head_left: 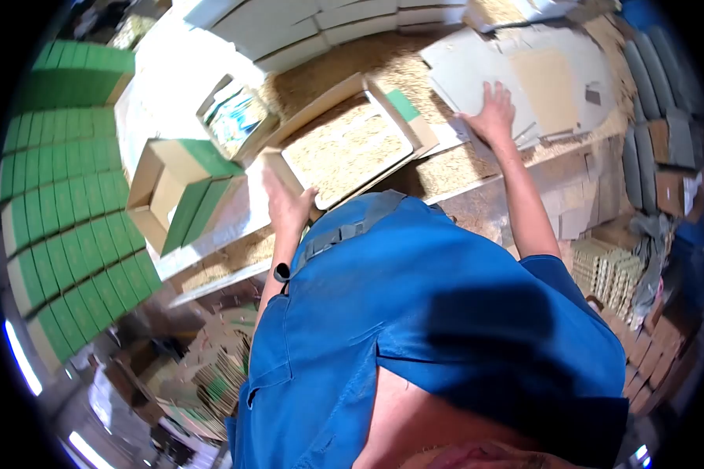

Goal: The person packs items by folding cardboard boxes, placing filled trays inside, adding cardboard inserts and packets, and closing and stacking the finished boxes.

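Note:
My left hand (288, 205) is at the left end of an open cardboard box (321, 105). Its slightly blurred fingers lie along the outside of the end wall, with the thumb at the near corner, gripping the box. Inside the box is a bed of pale, grainy loose material (348, 148) with a white edge around it. My right hand (493, 117) rests with fingers spread on a flat grey cardboard sheet (465, 66), holding nothing.
A small box with blue-white packets (238, 121) and an open green-and-brown box (160, 184) stand left of the work. Green boxes (78, 199) are stacked farther left. White blocks (352, 23) line the back. Loose grains cover parts of the table (446, 168). Stacked trays (606, 270) stand at right.

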The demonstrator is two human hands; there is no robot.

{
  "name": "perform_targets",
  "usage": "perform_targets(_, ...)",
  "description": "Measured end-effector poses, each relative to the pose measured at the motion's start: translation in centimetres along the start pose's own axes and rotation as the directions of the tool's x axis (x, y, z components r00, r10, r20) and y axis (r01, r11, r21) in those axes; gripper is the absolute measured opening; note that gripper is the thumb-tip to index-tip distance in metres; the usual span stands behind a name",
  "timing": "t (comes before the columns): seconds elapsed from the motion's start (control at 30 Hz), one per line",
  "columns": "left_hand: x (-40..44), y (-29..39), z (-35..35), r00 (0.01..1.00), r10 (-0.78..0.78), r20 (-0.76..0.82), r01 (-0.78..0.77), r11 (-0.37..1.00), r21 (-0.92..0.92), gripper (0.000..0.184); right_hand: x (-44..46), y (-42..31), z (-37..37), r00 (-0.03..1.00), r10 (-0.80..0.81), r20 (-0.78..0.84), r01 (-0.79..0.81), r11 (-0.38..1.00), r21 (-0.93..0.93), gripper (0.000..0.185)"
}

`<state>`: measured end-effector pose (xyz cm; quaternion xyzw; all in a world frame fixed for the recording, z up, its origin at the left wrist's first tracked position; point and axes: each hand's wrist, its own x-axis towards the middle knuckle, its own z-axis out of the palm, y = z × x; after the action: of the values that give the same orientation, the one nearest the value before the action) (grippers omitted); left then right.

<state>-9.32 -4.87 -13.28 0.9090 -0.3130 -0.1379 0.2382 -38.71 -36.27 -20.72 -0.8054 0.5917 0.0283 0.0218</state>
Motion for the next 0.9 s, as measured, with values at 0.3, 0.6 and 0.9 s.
perform_targets(0.3, 0.7, 2.6, -0.7, 0.776, 0.437, 0.455, -0.564, 0.804, 0.187, 0.085, -1.2, -0.3, -1.3, 0.998, -0.058, 0.016, 0.058, 0.998, -0.006, 0.098)
perform_targets(0.6, 0.8, 1.9, 2.9, 0.763, 0.333, 0.554, -0.591, 0.706, 0.391, 0.075, -1.1, -1.3, -1.5, 0.997, -0.080, -0.010, 0.080, 0.989, 0.128, 0.086)
perform_targets(0.9, 1.2, 1.4, 2.1, 0.756, 0.352, 0.552, -0.580, 0.752, 0.313, 0.064, -0.3, 0.8, -1.5, 0.970, -0.218, -0.109, 0.236, 0.955, 0.181, 0.068)
